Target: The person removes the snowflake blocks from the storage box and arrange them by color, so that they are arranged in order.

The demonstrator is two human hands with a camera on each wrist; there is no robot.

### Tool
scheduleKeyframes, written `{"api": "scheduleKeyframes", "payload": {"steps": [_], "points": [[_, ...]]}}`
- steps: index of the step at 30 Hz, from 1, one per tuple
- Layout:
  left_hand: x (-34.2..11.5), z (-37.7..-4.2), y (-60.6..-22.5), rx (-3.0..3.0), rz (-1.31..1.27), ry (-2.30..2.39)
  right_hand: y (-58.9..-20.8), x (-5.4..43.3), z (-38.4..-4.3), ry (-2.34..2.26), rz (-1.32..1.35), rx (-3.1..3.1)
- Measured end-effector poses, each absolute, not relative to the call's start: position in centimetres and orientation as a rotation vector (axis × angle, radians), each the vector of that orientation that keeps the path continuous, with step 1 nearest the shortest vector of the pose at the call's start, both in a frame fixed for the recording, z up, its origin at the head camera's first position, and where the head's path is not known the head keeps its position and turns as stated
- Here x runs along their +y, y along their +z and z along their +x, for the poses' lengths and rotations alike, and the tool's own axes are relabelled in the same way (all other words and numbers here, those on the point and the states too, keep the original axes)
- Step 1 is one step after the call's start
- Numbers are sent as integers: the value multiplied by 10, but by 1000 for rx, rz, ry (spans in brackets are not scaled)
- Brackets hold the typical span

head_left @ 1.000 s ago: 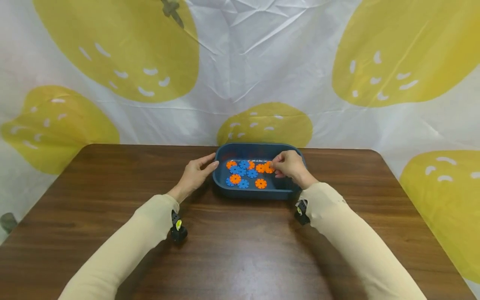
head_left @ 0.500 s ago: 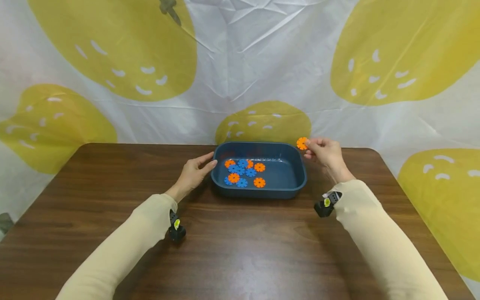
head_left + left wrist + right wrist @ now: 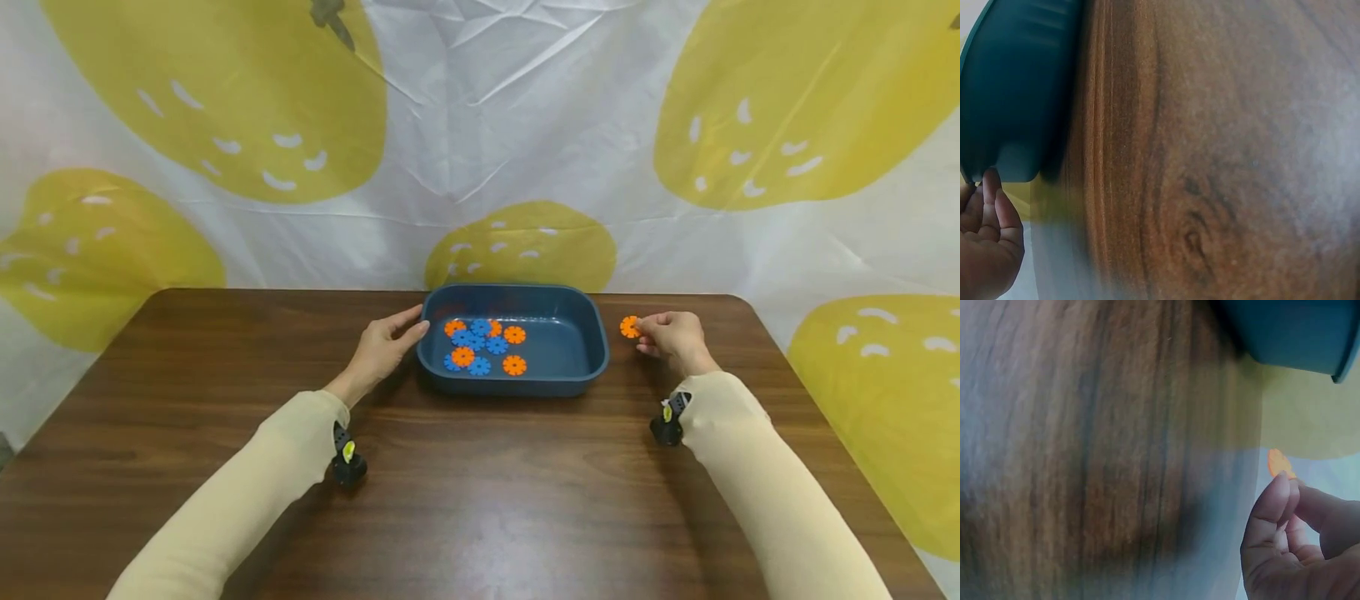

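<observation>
In the head view a dark blue rectangular tray (image 3: 517, 387) holds several notched plastic building discs, among them a blue disc (image 3: 479, 367) and an orange disc (image 3: 514, 366), gathered towards its left half. My left hand (image 3: 381, 346) touches the tray's left end with its fingers and thumb extended; the left wrist view has the fingertips against the outer wall near the rim. To the right of the tray, my right hand (image 3: 672, 336) pinches an orange notched disc (image 3: 628, 327) between thumb and fingers. The right wrist view shows this disc edge-on at the fingertips.
The brown wooden table (image 3: 495, 492) ends at a back edge just behind the tray. Beyond it hangs a white cloth (image 3: 510, 150) printed with large yellow fruit. Small black cameras sit on both wrists.
My right hand has lifted an orange disc out of the tray, carried it right over the rim, then lowered it beside the tray. The left hand has stayed at the tray's left end.
</observation>
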State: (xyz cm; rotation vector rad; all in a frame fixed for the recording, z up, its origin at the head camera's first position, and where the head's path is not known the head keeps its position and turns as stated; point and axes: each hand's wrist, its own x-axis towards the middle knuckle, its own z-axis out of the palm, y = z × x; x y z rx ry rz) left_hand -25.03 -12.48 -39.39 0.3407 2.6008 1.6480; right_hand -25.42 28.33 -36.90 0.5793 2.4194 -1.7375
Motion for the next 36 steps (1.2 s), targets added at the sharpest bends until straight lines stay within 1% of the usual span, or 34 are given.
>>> {"api": "scheduleKeyframes", "payload": {"steps": [7, 11, 15, 19, 22, 29, 36], "points": [[-124, -250, -392, 2570, 319, 1664, -375, 286, -257, -1655, 569, 2434], [-120, -240, -378, 2564, 305, 1654, -378, 287, -257, -1624, 594, 2452], [-116, -227, -361, 2576, 308, 1644, -379, 286, -257, -1472, 577, 2594], [-115, -223, -357, 2567, 294, 1643, -379, 286, -256, -1288, 562, 2717], [-116, -224, -358, 2556, 295, 1651, -379, 286, -255, -1193, 556, 2764], [-125, -250, -396, 2579, 305, 1660, -381, 284, -251, -1080, 511, 2841], [-125, -250, -395, 2603, 311, 1651, -382, 284, -252, -1018, 509, 2868]]}}
